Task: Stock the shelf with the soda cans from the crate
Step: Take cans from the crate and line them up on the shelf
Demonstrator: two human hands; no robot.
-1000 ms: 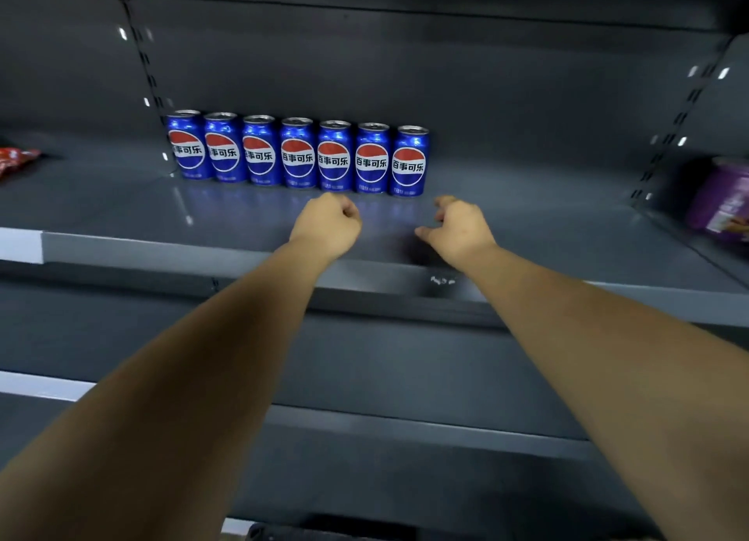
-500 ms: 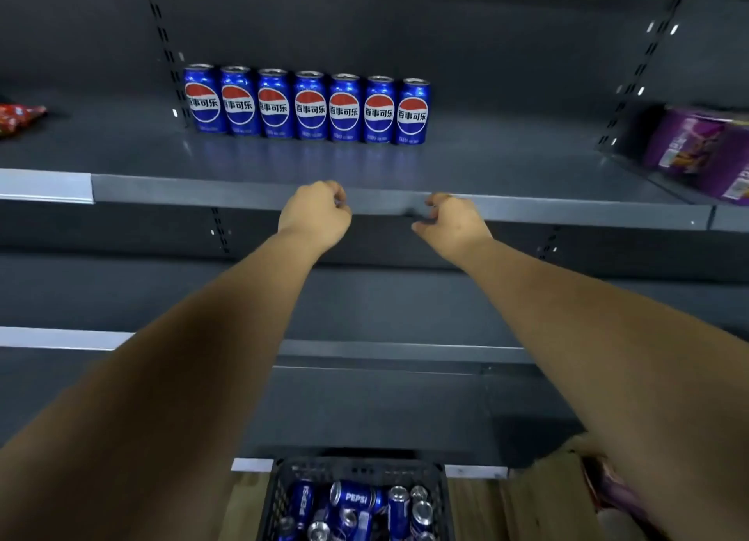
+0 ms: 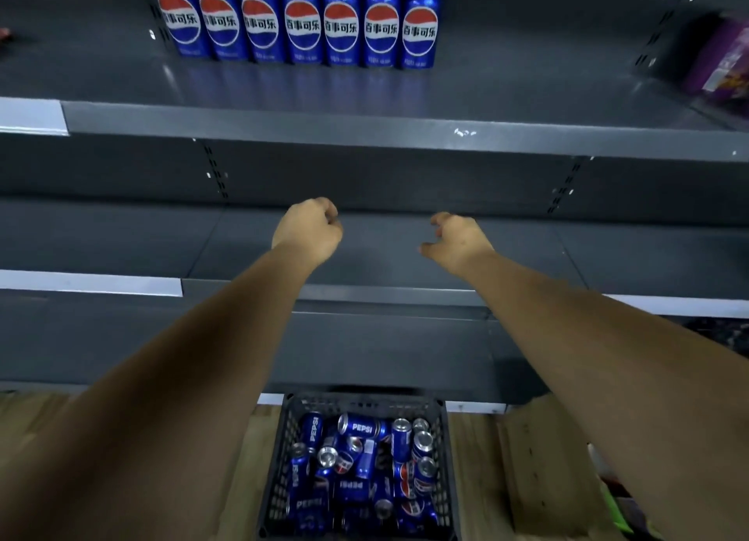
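Now both hands are empty and held out over the lower shelf [image 3: 405, 256]. On the left hand [image 3: 310, 232] the fingers are clenched into a loose fist; on the right hand [image 3: 456, 240] the fingers are curled but released, grasping nothing. Seven blue soda cans [image 3: 300, 21] stand upright in one row on the upper shelf [image 3: 364, 90]. Many more cans [image 3: 360, 471] lie jumbled in the black crate [image 3: 444, 479] on the wooden floor [image 3: 227, 479] below, between the two forearms.

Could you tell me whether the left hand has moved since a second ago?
Yes. The left hand has dropped from the shelf edge under the cans to the shelf below.
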